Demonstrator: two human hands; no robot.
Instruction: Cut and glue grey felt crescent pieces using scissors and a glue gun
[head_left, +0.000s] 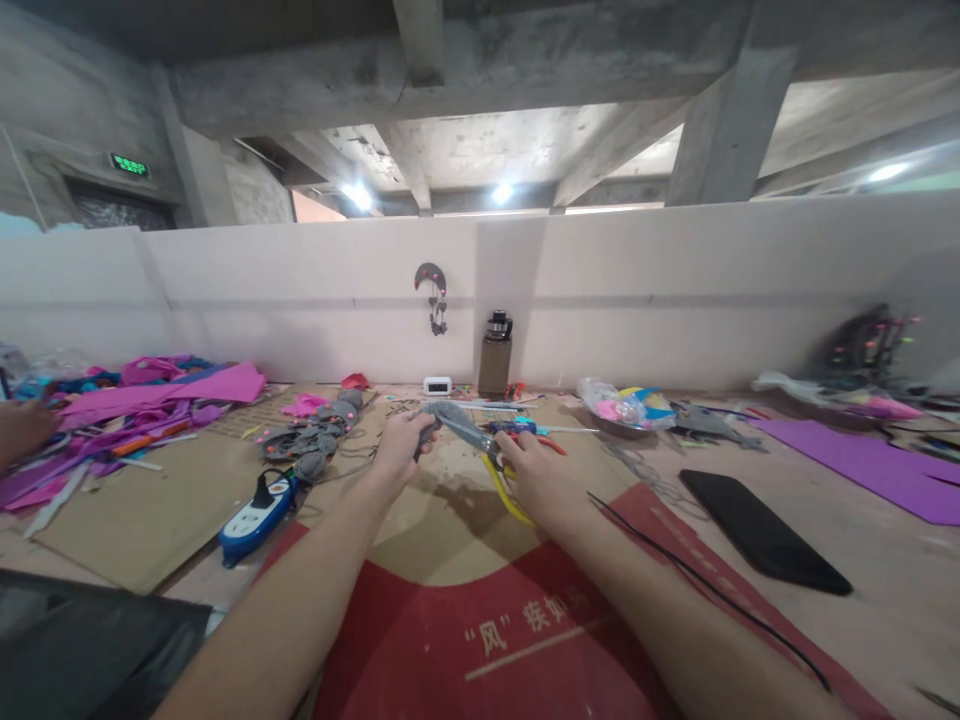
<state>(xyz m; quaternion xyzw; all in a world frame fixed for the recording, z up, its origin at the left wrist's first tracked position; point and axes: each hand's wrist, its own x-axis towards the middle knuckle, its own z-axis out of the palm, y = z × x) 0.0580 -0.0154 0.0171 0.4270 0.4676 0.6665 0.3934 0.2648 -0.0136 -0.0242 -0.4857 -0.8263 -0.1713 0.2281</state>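
My right hand (534,470) is closed on a pair of scissors (504,492) with yellow handles, whose blades point left toward my left hand (403,442). A dark grey piece of sheet material (429,432) is pinched in my left hand, close to the blade tips. Whether the blades touch it, I cannot tell. Just behind the right hand lies a blue tool (519,426), partly hidden. Both hands are above a red and tan printed board (420,630).
Left: pink and purple scraps (165,392), grey decorated pieces (304,437), a blue-white power strip (259,515) and another person's hand (26,430). Right: a black phone (761,530), a black cable (697,575), a purple sheet (862,465). Behind: a bottle (495,362) and a grey moon ornament (430,278).
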